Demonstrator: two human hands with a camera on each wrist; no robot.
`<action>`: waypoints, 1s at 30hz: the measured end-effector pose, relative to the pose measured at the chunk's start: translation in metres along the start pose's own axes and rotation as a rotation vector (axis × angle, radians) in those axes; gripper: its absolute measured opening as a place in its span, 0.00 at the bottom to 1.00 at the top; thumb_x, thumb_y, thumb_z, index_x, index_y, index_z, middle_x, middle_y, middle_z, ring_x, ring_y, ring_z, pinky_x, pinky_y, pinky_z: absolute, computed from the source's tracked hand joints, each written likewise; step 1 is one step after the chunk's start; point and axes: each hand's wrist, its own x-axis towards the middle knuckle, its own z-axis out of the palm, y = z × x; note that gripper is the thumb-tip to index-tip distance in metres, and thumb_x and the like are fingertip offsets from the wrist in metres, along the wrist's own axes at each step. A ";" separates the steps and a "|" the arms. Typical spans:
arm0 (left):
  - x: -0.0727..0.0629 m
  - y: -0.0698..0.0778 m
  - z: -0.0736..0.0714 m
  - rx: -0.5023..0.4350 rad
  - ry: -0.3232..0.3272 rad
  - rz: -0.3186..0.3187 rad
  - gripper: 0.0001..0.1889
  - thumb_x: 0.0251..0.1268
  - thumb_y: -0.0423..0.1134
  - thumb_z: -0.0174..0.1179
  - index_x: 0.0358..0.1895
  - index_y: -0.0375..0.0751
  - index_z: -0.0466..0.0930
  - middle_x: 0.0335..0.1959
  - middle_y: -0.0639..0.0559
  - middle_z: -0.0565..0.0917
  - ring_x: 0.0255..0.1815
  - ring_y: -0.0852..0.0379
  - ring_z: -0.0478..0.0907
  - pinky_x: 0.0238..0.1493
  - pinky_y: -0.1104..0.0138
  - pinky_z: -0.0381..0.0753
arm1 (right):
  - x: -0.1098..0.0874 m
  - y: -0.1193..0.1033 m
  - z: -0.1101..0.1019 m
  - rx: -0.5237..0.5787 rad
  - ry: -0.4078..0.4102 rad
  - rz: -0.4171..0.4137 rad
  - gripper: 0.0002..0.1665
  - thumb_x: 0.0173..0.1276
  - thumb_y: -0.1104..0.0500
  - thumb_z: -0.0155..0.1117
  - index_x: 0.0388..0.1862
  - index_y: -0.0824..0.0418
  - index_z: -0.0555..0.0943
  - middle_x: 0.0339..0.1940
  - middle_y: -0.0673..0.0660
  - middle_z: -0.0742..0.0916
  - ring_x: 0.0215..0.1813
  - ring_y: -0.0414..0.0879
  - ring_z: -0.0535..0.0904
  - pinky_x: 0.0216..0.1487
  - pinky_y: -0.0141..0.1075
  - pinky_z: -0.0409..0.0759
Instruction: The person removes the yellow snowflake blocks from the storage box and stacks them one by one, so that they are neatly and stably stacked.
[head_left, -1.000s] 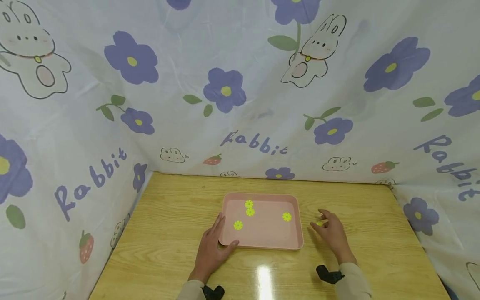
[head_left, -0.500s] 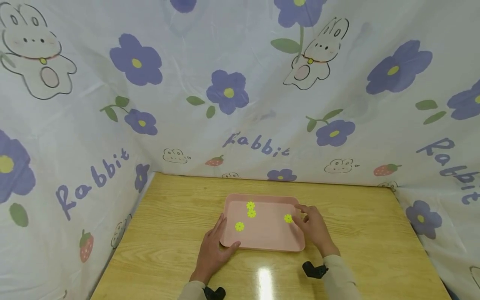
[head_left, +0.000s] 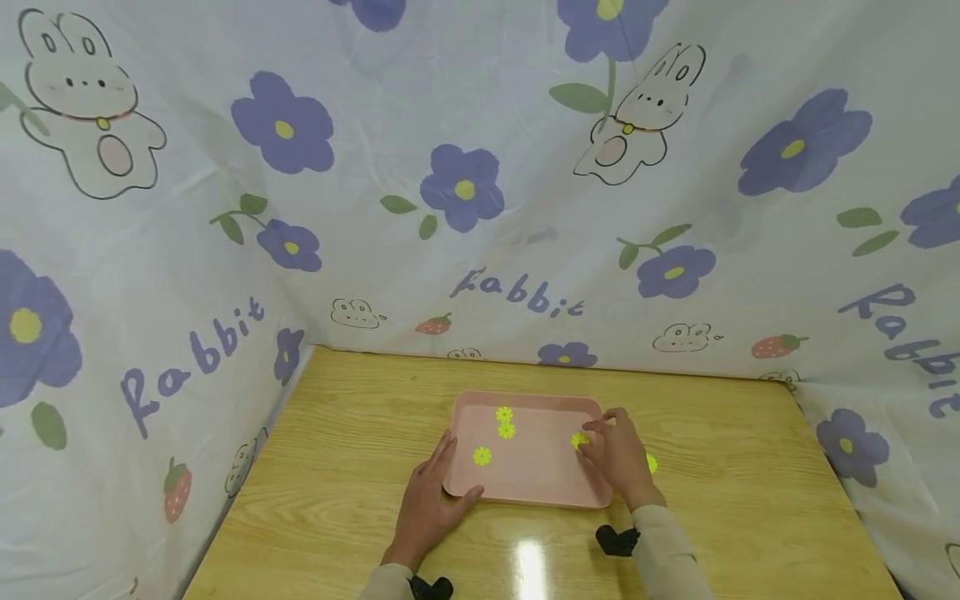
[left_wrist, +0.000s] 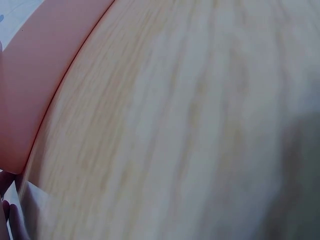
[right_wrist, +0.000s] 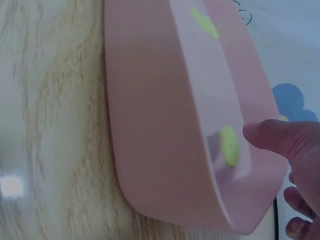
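Observation:
A shallow pink tray (head_left: 532, 483) stands on the wooden table. Several yellow flower-shaped pieces (head_left: 482, 457) lie in it, two of them touching near the back. My left hand (head_left: 429, 502) rests against the tray's left side, its fingers straight and its thumb at the front edge. Over the tray's right rim reaches my right hand (head_left: 621, 458), thumb and fingers around a yellow flower-shaped piece (right_wrist: 229, 146). In the right wrist view the thumb (right_wrist: 267, 136) is just beside that piece, which lies on the tray floor. Another yellow flower-shaped piece (head_left: 652, 463) is on the table, partly hidden behind my right hand.
The wooden table (head_left: 360, 417) extends around the tray. Behind it and at both sides hangs a white cloth (head_left: 525, 217) printed with rabbits and purple flowers. Black wrist devices (head_left: 617, 541) sit near both cuffs.
My right hand has moved left from the yellow flower-shaped piece on the table to the one at the tray's right side. The table piece stays behind. My left hand keeps its place at the tray.

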 end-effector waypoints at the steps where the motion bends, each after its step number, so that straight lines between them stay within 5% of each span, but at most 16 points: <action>1: 0.000 0.000 0.000 0.000 0.001 0.002 0.48 0.66 0.65 0.65 0.82 0.43 0.60 0.84 0.56 0.56 0.76 0.49 0.69 0.71 0.44 0.69 | 0.000 0.000 0.001 -0.024 0.015 -0.010 0.18 0.60 0.57 0.81 0.47 0.63 0.91 0.58 0.70 0.78 0.54 0.65 0.77 0.52 0.58 0.81; 9: -0.001 -0.002 0.002 0.007 0.014 0.010 0.48 0.66 0.65 0.66 0.81 0.42 0.62 0.84 0.56 0.57 0.75 0.49 0.70 0.70 0.43 0.70 | 0.001 0.002 0.008 -0.095 -0.005 0.042 0.22 0.61 0.49 0.80 0.52 0.57 0.91 0.77 0.76 0.65 0.75 0.75 0.59 0.65 0.72 0.64; 24: 0.001 -0.002 0.001 0.017 0.009 0.000 0.48 0.66 0.66 0.65 0.82 0.43 0.60 0.84 0.58 0.56 0.75 0.50 0.69 0.71 0.45 0.69 | -0.001 0.006 0.011 -0.023 -0.120 0.103 0.22 0.66 0.54 0.77 0.54 0.64 0.88 0.78 0.80 0.60 0.78 0.80 0.48 0.71 0.78 0.52; 30: 0.000 -0.002 0.002 0.020 0.007 -0.005 0.48 0.66 0.66 0.64 0.82 0.44 0.60 0.84 0.58 0.55 0.75 0.50 0.69 0.71 0.44 0.69 | -0.001 0.006 0.013 0.014 -0.078 0.084 0.18 0.62 0.57 0.79 0.47 0.66 0.87 0.77 0.79 0.64 0.79 0.77 0.51 0.73 0.75 0.51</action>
